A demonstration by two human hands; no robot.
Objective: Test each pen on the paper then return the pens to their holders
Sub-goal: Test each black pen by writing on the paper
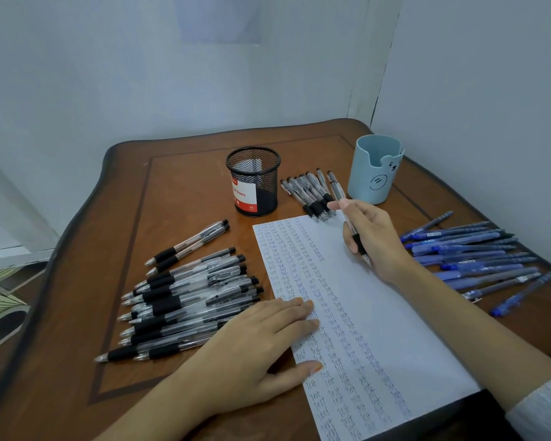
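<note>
Surface of brown wood (188, 186) carries white paper sheet (379, 313) covered in columns of blue "test". Left hand (258, 342) flat, fingers straight, pressing sheet's left edge. Right hand (376, 240) grips clear black-grip pen (338, 191), tip down over sheet's upper right.

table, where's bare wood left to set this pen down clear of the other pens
Bare wood lies on the table left of the mesh holder, behind the black-grip pen pile, and at the near-left corner beside the left hand. Crowded: blue pens right of the paper, more pens beside the blue holder.
</note>
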